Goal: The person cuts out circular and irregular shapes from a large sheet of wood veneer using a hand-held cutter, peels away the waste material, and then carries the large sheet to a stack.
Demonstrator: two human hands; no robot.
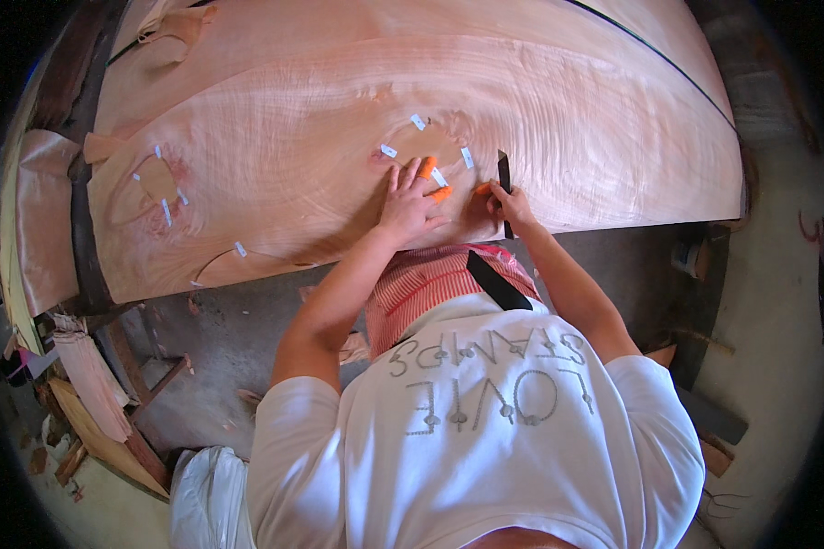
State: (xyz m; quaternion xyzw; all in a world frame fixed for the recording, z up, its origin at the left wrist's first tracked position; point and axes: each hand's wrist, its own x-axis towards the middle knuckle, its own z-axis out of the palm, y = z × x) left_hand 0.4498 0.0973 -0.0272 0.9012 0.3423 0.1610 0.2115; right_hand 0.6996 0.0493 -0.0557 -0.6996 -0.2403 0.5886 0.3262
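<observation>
A large sheet of wood veneer with swirling grain lies before me. My left hand rests flat on it with fingers spread, two of them in orange finger cots. Its fingertips touch a white tape piece at the lower edge of an oval veneer patch. More tape pieces sit around that oval. My right hand grips a dark, flat blade with a slanted end, held upright in the picture, just right of the patch. An orange finger cot shows on this hand too.
A smaller taped patch lies at the left, above a taped curved seam near the sheet's front edge. Dark straps cross the stack behind. Wood scraps and a white plastic bag are at lower left.
</observation>
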